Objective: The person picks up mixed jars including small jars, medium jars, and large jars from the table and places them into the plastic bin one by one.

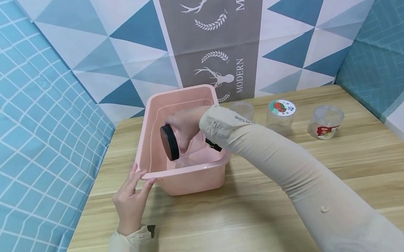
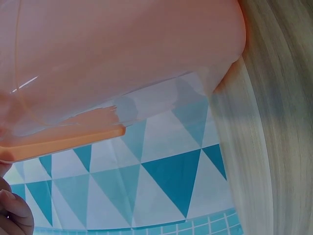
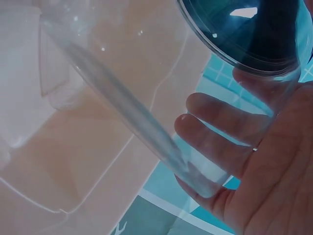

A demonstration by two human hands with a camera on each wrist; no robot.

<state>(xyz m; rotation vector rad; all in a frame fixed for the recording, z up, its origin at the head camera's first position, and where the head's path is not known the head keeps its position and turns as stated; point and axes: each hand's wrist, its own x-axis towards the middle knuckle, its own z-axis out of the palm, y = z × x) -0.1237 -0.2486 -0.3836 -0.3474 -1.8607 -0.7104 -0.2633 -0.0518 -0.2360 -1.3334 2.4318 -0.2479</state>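
Note:
A pink plastic basin [image 1: 195, 183] stands on the wooden table. At its near left corner my left hand [image 1: 130, 197] holds the rim, the thumb on the front edge and the fingers over the left one. Inside the basin, my right hand [image 1: 187, 123] grips a clear plastic jar [image 3: 124, 115] with a black lid [image 1: 169, 143]. The jar lies tilted sideways, its lid toward the left. In the right wrist view the fingers curl round the transparent body. Another clear container [image 3: 61, 81] shows in the basin below it, partly hidden in the head view.
Right of the basin stand a clear jar [image 1: 243, 108] partly behind the right sleeve, a jar with a strawberry label [image 1: 282, 108] on top, and a clear jar with a red label [image 1: 325, 123]. Patterned cloth walls [image 1: 133, 38] close off the back and both sides.

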